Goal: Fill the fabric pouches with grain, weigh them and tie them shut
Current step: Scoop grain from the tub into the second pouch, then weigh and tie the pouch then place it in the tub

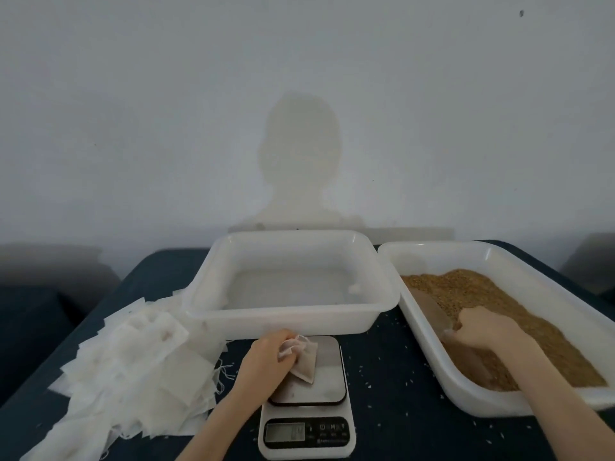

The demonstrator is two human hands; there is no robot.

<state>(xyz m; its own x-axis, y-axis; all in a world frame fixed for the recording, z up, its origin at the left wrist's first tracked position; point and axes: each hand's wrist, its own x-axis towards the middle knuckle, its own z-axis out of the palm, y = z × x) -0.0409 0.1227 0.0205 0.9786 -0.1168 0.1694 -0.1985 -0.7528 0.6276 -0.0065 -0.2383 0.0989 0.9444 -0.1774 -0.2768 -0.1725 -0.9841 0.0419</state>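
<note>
- Weighing now, so probably best letting go of the pouch (304, 362) for a clean reading and topping up in small pinches.
- Left hand (269, 356) pinching the pouch's gathered neck, pouch sitting on the scale (307, 394).
- Right hand (482, 329) curled down in the grain (482, 294) inside the tray (466, 399), apparently scooping; hard to tell what's held.
</note>
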